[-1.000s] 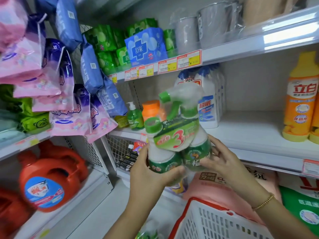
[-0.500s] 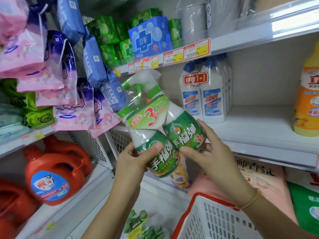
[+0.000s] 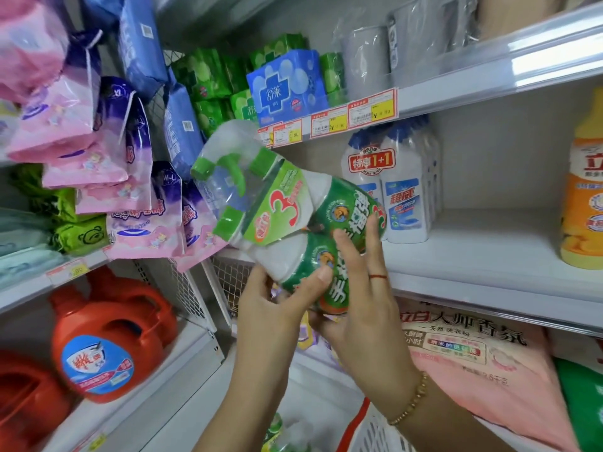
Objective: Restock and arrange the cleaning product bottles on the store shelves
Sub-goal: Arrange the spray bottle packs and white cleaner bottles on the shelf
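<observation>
A shrink-wrapped bundle of green-and-white cleaner bottles with a green trigger sprayer lies tilted hard to the left, its tops pointing up-left. My left hand grips the lower bottle from below and left. My right hand holds the bottles' bases, fingers spread over the green labels. The bundle hovers in front of the middle white shelf, just left of two white "1+1" bottles standing there.
An orange bottle stands at the shelf's right end. Red detergent jugs sit lower left, pink and blue packs hang at left. A red-rimmed white basket is below my right arm, pink bags beside it.
The bundle has tipped from upright to leaning far left and moved toward the shelf. Both hands have turned with it, the right hand sliding over the labels.
</observation>
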Tool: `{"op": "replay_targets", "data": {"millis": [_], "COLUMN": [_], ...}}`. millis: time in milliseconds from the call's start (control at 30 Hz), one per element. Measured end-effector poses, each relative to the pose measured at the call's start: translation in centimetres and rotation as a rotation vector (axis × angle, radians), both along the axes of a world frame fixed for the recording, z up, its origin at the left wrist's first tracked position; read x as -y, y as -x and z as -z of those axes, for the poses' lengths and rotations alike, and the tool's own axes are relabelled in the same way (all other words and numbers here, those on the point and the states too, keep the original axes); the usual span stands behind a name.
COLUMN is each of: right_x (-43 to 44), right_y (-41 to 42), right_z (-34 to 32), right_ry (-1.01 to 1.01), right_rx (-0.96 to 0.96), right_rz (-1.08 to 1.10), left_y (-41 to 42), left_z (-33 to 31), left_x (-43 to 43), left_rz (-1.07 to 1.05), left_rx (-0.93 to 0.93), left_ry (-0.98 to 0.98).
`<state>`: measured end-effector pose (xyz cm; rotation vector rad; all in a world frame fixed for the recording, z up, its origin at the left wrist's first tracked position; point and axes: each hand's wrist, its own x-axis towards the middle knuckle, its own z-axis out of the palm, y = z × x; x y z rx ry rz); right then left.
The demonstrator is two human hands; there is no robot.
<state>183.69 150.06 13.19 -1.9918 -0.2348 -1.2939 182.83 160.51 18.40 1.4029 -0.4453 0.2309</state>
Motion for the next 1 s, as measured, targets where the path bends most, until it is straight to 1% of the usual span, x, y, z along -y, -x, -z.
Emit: {"op": "replay_targets", "data": {"millis": [67,133,167,233,267,367,400,467,533,567,600,667,700,767,800,833,867,933,1000], "right_x": [1.1,2.2,2.9,4.4,5.2,7.0,7.4,8.2,8.7,8.8,8.9,8.8,8.5,7.6,7.1,6.6,6.3,6.2,6.6], "right_y": [-0.1,0.1,0.2,0.0,-0.2,-0.6,-0.6,-0.5,-0.3,-0.2,-0.3,-0.3,-0.3,-0.4,-0.7,-0.9,-1.1,-1.2,-1.0], "right_z": [-0.3,-1.0,-1.3,-1.6,-1.4,0.2,0.8,2.3,3.5,3.7,3.7,2.7,1.9,0.2,-0.2,-0.4,-0.2,0.3,1.1], "right_ry": [-0.078,-0.196,-0.303,-0.539,-0.625,-0.787,-0.842,-0.922,-0.909,-0.901,-0.905,-0.929,-0.885,-0.694,-0.609,-0.564,-0.575,-0.742,-0.895], "right_rx": [0.017,-0.028,-0.076,-0.156,-0.177,-0.321,-0.377,-0.471,-0.531,-0.550,-0.554,-0.529,-0.508,-0.472,-0.456,-0.442,-0.435,-0.448,-0.476], "right_rz": [-0.069,-0.160,-0.261,-0.576,-0.734,-1.045,-1.121,-1.271,-1.387,-1.396,-1.365,-1.192,-1.068,-0.803,-0.726,-0.696,-0.701,-0.771,-0.893], "left_y": [0.5,0.9,1.0,0.6,0.0,-2.6,-3.3,-4.2,-4.3,-4.3,-4.2,-4.3,-4.2,-3.8,-3.3,-2.8,-2.3,-1.6,-1.2], "left_z": [0.1,-0.2,-0.6,-1.0,-0.8,0.4,0.8,1.7,2.1,2.2,2.3,2.4,2.4,2.2,2.1,2.1,2.0,1.6,1.1], "left_x": [0.3,0.4,0.3,0.2,-0.1,-1.2,-1.8,-3.0,-3.7,-3.9,-3.9,-3.6,-3.3,-2.1,-1.5,-1.1,-0.7,-0.7,-1.2], "left_rz": [0.060,0.116,0.141,0.153,0.136,-0.093,-0.067,0.184,0.379,0.412,0.402,0.267,0.180,0.007,-0.062,-0.115,-0.152,-0.172,-0.053], "left_rx": [0.037,0.079,0.094,0.092,0.090,0.100,0.069,-0.072,-0.168,-0.184,-0.174,-0.150,-0.142,-0.105,-0.088,-0.080,-0.073,-0.052,-0.023], "left_ry": [-0.025,-0.063,-0.083,-0.118,-0.133,-0.271,-0.302,-0.270,-0.269,-0.280,-0.286,-0.255,-0.232,-0.223,-0.228,-0.230,-0.243,-0.319,-0.395]}}
